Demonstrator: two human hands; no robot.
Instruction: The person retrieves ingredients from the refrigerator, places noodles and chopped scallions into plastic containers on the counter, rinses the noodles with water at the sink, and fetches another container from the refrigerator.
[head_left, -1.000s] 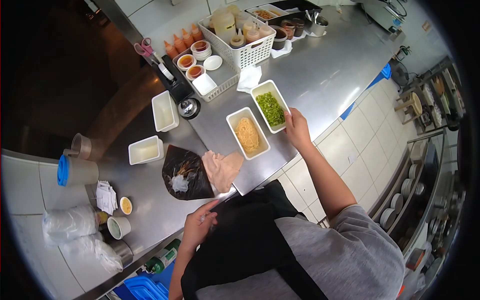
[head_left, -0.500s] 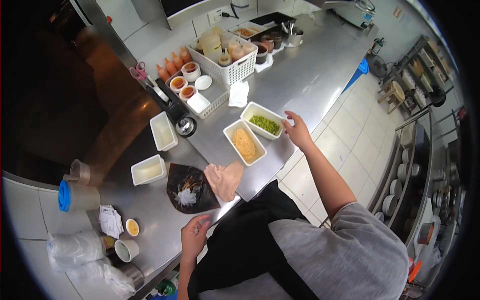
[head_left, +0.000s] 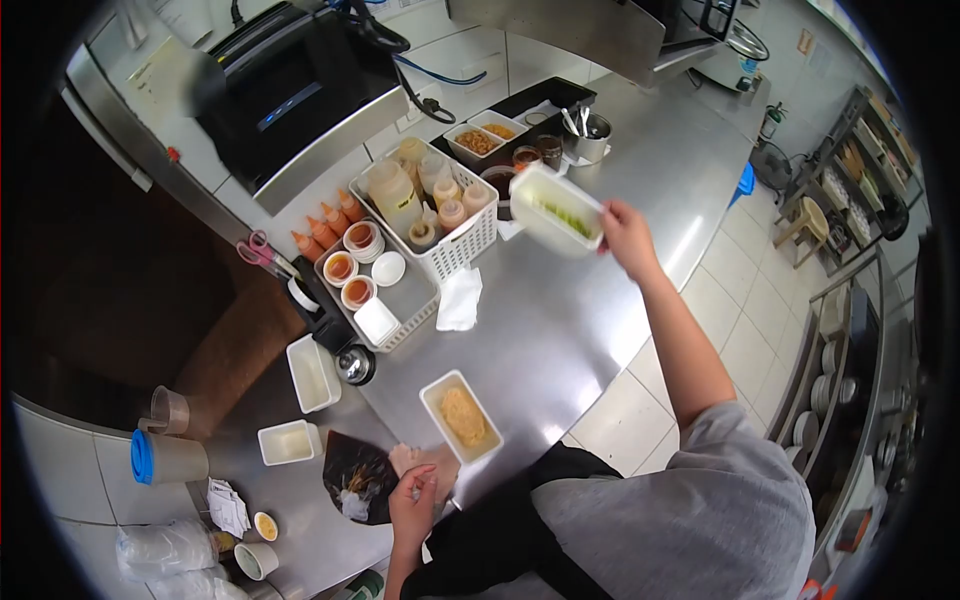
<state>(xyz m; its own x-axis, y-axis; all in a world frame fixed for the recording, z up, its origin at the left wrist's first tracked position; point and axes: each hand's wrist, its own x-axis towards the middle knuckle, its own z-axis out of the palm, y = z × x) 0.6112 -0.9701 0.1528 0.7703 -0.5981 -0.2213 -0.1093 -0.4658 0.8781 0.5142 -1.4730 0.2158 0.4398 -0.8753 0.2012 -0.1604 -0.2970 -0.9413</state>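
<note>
My right hand [head_left: 628,240] grips the near end of a white rectangular tub [head_left: 533,230], raised and tilted above the counter. Chopped greens [head_left: 568,218] lie inside it, slightly blurred. My left hand [head_left: 410,505] is closed, its fingers curled over a crumpled beige cloth or bag [head_left: 440,480]; whatever it pinches is too small to make out. Beside it lies an open black plastic bag [head_left: 355,470] with brownish strips and clear plastic in it. A second white tub [head_left: 434,402], holding a pale tan food [head_left: 463,417], stands on the counter.
A white basket of squeeze bottles [head_left: 462,238] and a tray of sauce cups [head_left: 395,335] stand along the back. Two more white tubs [head_left: 315,375] sit at left, near a call bell [head_left: 355,365]. A blue-lidded jug [head_left: 180,458] is at far left.
My right hand has taken hold of the greens tub and lifted it away from the tan-food tub, toward the back. My left hand has moved over the beige material. The view has shifted.
</note>
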